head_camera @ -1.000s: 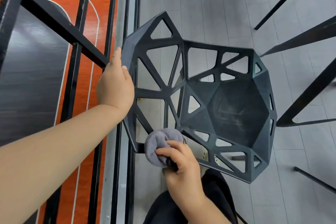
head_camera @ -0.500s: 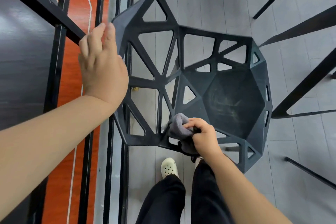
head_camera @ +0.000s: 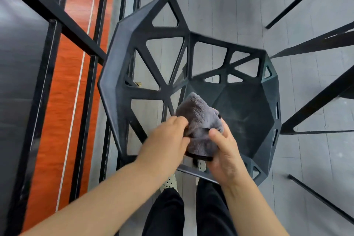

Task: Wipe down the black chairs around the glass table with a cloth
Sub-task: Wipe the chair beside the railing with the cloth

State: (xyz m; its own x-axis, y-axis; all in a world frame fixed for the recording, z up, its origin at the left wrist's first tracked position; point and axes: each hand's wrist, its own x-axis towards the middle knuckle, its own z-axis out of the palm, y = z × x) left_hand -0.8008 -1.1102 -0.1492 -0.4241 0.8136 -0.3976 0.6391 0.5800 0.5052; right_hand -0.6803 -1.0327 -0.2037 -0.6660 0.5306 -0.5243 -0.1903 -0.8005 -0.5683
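A black chair [head_camera: 145, 32] with triangular cut-outs stands below me, its backrest to the left and its seat to the right. A bunched grey cloth [head_camera: 199, 120] sits above the seat's near edge, held between both hands. My left hand [head_camera: 164, 145] pinches the cloth's left side with curled fingers. My right hand [head_camera: 224, 151] grips the cloth from the right and underneath, thumb on top. Neither hand touches the chair's backrest.
A black metal railing [head_camera: 57, 15] runs along the left, right behind the backrest, with a red court floor far below. Black legs of the table [head_camera: 316, 99] and another chair [head_camera: 298, 0] cross the grey floor at right. My legs stand at the bottom.
My left hand let go of the backrest's top edge and came down to the cloth. My right hand lifted the cloth off the chair frame, and both hands now hold it.
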